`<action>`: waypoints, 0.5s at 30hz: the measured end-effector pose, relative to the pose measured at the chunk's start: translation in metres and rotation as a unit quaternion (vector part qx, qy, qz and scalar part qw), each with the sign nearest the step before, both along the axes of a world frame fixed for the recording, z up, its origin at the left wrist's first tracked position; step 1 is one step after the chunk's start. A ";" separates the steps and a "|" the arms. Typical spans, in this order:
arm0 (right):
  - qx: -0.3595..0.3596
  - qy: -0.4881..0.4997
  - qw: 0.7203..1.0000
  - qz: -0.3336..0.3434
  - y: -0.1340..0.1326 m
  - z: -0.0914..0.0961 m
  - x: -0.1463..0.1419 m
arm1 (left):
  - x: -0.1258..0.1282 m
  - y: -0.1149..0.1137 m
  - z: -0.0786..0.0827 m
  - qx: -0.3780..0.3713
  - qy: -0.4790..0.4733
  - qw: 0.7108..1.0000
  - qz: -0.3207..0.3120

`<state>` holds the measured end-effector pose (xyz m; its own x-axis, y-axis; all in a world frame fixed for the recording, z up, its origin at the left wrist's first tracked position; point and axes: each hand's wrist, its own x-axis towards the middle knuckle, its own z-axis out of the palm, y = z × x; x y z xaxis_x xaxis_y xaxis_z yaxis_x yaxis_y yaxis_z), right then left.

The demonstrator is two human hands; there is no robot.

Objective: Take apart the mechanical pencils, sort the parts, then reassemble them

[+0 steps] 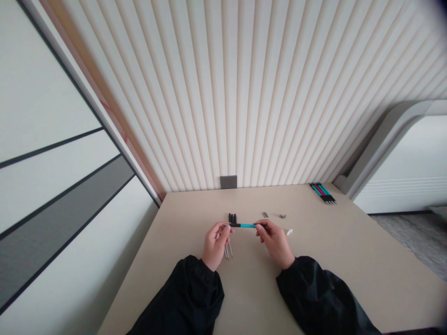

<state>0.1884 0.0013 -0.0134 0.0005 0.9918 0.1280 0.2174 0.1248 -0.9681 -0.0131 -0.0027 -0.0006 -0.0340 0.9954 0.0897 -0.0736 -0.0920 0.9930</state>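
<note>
I hold a teal and black pen [247, 225] level between both hands above the beige table [314, 270]. My left hand [215, 243] pinches its left end with closed fingers. My right hand [275, 241] grips its right end, fingers curled. Under my left hand lie a few thin silver refills [228, 250]. Just beyond the pen sit three small black pen parts [232, 217]. Both arms wear black sleeves.
Several assembled pens, teal and one red [322, 192], lie at the table's far right corner. Small metal parts [265, 214] [282, 216] and a white piece [289, 231] lie beyond my right hand. A grey wall socket [228, 182] sits on the ribbed wall behind.
</note>
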 end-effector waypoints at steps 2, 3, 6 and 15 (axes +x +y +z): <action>-0.003 -0.014 1.000 -0.004 0.000 0.002 0.001 | 0.000 -0.001 0.000 0.002 -0.002 1.000 -0.010; -0.004 -0.022 1.000 -0.004 -0.001 0.002 0.001 | 0.001 -0.001 0.001 0.004 -0.002 1.000 -0.014; -0.004 -0.032 0.999 -0.001 -0.001 0.003 0.001 | 0.001 -0.002 0.001 0.014 -0.002 1.000 -0.018; -0.003 -0.012 1.000 0.017 -0.002 0.000 0.000 | -0.002 0.001 -0.003 -0.002 0.035 0.999 0.011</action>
<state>0.1885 -0.0005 -0.0129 -0.0367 0.9918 0.1222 0.2355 0.1274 -0.9635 -0.0149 -0.0021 -0.0033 -0.0496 0.9948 0.0886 -0.0022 -0.0889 0.9960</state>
